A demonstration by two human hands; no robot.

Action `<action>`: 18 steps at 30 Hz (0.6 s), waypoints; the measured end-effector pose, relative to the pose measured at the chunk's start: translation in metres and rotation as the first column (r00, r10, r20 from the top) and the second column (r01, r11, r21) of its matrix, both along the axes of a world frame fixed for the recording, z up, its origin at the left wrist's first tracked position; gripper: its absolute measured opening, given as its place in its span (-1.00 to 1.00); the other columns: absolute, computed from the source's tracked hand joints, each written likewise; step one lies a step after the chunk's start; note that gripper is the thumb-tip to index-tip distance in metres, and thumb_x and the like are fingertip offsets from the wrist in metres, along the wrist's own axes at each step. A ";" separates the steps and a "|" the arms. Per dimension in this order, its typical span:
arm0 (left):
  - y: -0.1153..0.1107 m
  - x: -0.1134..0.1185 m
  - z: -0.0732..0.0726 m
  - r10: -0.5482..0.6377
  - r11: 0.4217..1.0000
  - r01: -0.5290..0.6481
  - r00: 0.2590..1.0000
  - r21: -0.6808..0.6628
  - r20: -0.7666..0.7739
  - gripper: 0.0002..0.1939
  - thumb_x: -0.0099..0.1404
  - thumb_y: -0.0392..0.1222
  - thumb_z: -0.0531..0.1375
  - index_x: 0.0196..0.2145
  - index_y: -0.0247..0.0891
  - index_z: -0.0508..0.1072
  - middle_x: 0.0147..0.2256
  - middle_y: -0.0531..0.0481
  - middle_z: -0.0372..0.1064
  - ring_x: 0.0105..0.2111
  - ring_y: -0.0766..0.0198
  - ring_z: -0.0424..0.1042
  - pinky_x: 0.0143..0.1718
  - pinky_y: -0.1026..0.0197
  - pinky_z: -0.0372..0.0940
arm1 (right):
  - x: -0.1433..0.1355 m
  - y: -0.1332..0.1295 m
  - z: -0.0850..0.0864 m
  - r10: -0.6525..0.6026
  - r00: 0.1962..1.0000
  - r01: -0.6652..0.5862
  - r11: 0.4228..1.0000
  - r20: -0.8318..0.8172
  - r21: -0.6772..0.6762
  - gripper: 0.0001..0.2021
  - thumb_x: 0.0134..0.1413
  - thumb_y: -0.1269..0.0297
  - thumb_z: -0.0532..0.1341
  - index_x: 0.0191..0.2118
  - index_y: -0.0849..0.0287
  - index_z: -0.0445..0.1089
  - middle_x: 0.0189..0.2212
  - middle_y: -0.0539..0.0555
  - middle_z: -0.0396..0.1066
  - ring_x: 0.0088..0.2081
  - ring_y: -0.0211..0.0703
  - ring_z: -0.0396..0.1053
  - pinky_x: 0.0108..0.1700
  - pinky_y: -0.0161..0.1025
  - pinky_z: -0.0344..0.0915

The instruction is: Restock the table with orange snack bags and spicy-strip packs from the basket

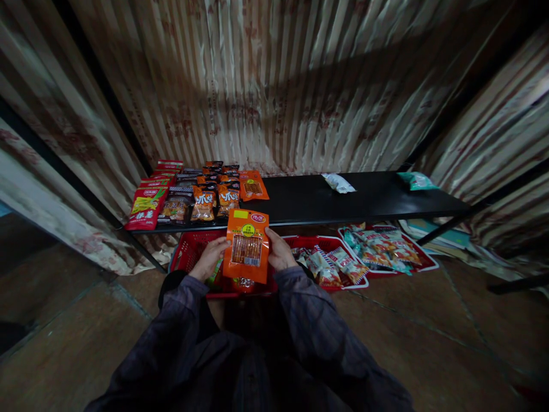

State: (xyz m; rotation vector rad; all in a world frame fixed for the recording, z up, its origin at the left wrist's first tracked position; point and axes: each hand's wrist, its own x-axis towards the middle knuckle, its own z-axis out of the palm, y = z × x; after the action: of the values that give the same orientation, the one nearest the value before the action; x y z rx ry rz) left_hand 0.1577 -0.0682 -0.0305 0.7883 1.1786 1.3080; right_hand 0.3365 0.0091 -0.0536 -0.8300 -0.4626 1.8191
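Observation:
An orange snack packet (246,245) with a clear window is held upright between my two hands, above a red basket (189,247). My left hand (210,259) grips its left edge, and my right hand (281,250) grips its right edge. Behind it on the black shelf (300,197) lies a similar orange packet (254,186). Beside that one, rows of small orange-and-black bags (203,203), dark bags (175,205) and red bags (148,205) fill the shelf's left end.
Farther right on the shelf lie a white packet (338,183) and a green packet (418,181). Two more baskets, one here (362,282) and one beyond (431,264), hold several snack bags on the floor. Black frame posts (109,97) and a striped curtain (257,86) surround the shelf.

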 end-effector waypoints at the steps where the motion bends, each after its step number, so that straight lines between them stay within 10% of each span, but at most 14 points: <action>1: -0.002 0.000 -0.002 -0.016 1.000 0.016 1.000 -0.008 0.002 -0.67 -0.15 -0.08 0.37 -0.40 -0.31 0.51 -0.41 -0.05 0.50 -0.44 0.30 0.42 -0.42 0.33 0.24 | 0.000 0.001 0.000 0.001 1.000 -0.001 1.000 -0.001 -0.014 -0.86 -0.01 0.40 0.26 -0.25 0.17 0.39 -0.45 0.01 0.55 -0.38 -0.09 0.51 -0.20 -0.04 0.46; 9: -0.008 0.002 -0.009 -0.104 0.994 0.105 0.991 -0.005 0.079 -0.59 -0.11 -0.10 0.39 -0.29 -0.36 0.52 -0.39 -0.10 0.52 -0.42 0.19 0.48 -0.33 0.21 0.31 | -0.001 0.005 -0.002 0.017 1.000 -0.017 1.000 0.023 -0.024 -0.88 0.04 0.36 0.22 -0.24 0.14 0.37 -0.43 0.01 0.55 -0.33 -0.06 0.51 -0.18 0.00 0.45; 18: -0.003 0.007 -0.008 0.059 0.997 -0.068 0.980 0.037 0.188 -0.62 -0.14 -0.11 0.40 -0.34 -0.31 0.51 -0.40 -0.03 0.52 -0.40 0.22 0.47 -0.27 0.19 0.33 | 0.003 -0.022 -0.006 0.112 0.989 -0.120 0.989 0.094 0.084 -0.82 -0.10 0.29 0.33 -0.30 0.13 0.42 -0.38 -0.01 0.55 -0.29 -0.13 0.50 -0.19 -0.18 0.44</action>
State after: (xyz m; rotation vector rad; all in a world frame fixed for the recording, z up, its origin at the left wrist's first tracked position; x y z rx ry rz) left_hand 0.1644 -0.0712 -0.0389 0.6479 1.0355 1.4322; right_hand 0.3396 -0.0126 -0.0597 -0.8398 -0.6578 1.8584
